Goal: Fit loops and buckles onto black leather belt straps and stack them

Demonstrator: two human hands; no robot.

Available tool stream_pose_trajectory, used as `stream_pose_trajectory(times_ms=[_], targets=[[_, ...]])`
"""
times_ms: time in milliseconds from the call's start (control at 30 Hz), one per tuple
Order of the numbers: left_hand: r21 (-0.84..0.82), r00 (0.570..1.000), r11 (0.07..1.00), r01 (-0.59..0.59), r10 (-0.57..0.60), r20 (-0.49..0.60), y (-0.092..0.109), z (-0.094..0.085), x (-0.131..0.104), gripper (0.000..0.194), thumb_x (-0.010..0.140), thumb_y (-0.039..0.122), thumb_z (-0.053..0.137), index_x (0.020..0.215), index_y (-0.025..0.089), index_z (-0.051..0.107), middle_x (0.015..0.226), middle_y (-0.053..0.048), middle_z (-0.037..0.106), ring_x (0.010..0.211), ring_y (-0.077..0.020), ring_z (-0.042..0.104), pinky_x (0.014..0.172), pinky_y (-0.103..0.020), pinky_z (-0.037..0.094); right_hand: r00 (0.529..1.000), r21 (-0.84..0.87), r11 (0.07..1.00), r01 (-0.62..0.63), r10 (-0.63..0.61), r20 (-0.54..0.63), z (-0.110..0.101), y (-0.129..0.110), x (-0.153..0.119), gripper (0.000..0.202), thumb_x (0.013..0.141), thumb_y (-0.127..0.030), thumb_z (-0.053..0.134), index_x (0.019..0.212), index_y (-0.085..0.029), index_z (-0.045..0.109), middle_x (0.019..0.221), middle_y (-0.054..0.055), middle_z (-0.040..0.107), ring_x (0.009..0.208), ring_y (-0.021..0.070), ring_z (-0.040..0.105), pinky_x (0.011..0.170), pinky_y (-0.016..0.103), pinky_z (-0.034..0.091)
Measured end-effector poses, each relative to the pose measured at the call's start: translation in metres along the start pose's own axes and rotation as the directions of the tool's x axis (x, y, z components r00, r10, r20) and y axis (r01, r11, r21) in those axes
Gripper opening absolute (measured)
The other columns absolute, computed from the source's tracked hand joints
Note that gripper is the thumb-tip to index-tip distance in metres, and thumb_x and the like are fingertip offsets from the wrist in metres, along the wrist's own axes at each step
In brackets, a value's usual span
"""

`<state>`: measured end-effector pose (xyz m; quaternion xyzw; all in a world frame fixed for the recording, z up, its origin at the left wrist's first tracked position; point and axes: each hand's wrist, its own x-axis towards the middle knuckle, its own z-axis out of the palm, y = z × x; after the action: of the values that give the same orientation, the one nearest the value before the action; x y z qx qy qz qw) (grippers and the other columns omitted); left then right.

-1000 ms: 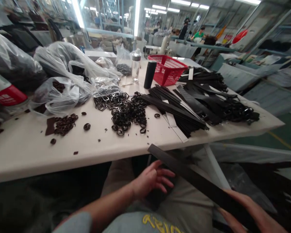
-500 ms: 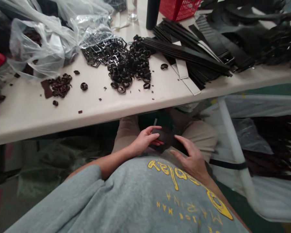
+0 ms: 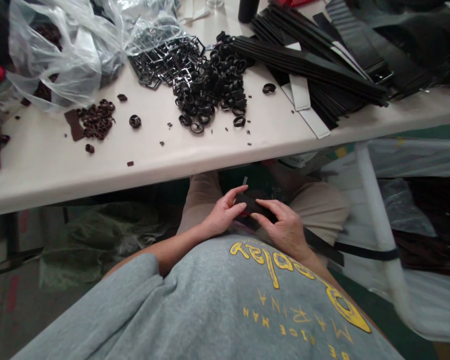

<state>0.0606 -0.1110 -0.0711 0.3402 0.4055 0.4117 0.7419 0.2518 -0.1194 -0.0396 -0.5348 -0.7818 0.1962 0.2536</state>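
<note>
Over my lap, below the table edge, my left hand (image 3: 224,212) grips one end of a black strap (image 3: 252,204) between thumb and fingers. My right hand (image 3: 283,224) pinches the same strap a little to the right, thumb below and fingers above. The strap runs on under my right palm, and a flat black length (image 3: 324,246) shows beyond the wrist. A small pale, narrow piece (image 3: 245,180) sticks up by my left fingertips; I cannot make out what it belongs to. The palms hide part of the strap.
On the white table (image 3: 142,175) lie metal buckle frames (image 3: 161,62), a heap of black loops (image 3: 210,90), brown loops (image 3: 97,120), and stacked black strips (image 3: 303,70). A clear plastic bag (image 3: 60,60) sits at left. A white-railed rack (image 3: 375,200) with dark strips stands at right.
My right hand has moved left, nearer my left hand, and its parted fingers have closed on the strap. The view has shifted slightly, so the table appears higher up.
</note>
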Motion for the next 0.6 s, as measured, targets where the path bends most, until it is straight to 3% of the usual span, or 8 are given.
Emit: stream_pose_trajectory(times_ms=[133,233,400,600], targets=[[0.057,0.999,0.998,-0.030,0.027,0.039,-0.002,-0.007,-0.001,0.061,0.085,0.037,0.068,0.141,0.020,0.052,0.099,-0.004,0.068,0.083,-0.0159,0.064,0.080,-0.030,0.055,0.998,-0.074,0.995,0.062,-0.062,0.001,0.003,-0.005,0.001,0.019,0.093,-0.035,0.067,0.100,-0.018,0.070,0.090,0.004,0.073,0.082,0.0218,0.068,0.073,0.034,0.049],[0.206,0.991,0.971,-0.123,0.108,0.083,-0.001,-0.012,-0.001,0.046,0.085,0.034,0.070,0.128,0.020,0.064,0.101,-0.006,0.070,0.091,-0.0184,0.066,0.085,-0.032,0.054,0.996,-0.124,0.988,0.089,-0.089,0.009,0.003,-0.007,0.002,0.014,0.094,-0.031,0.065,0.092,-0.019,0.069,0.082,0.002,0.071,0.076,0.0200,0.065,0.069,0.032,0.045],[0.553,0.893,0.709,-0.437,0.418,0.170,0.002,-0.014,0.003,0.015,0.086,0.028,0.072,0.098,0.021,0.077,0.112,-0.009,0.070,0.107,-0.0210,0.064,0.096,-0.035,0.049,0.986,-0.206,0.965,0.164,-0.163,0.024,0.005,-0.004,0.000,0.018,0.096,-0.027,0.059,0.083,-0.018,0.066,0.073,0.002,0.068,0.070,0.0190,0.062,0.066,0.031,0.041],[0.629,0.850,0.585,-0.512,0.450,0.273,-0.003,-0.008,0.008,0.016,0.090,0.031,0.068,0.086,0.019,0.076,0.096,-0.007,0.076,0.092,-0.0176,0.069,0.088,-0.030,0.051,0.976,-0.160,0.964,0.214,-0.216,0.007,0.005,0.005,-0.005,0.024,0.099,-0.036,0.053,0.086,-0.021,0.066,0.073,0.000,0.068,0.065,0.0174,0.063,0.061,0.030,0.045]])
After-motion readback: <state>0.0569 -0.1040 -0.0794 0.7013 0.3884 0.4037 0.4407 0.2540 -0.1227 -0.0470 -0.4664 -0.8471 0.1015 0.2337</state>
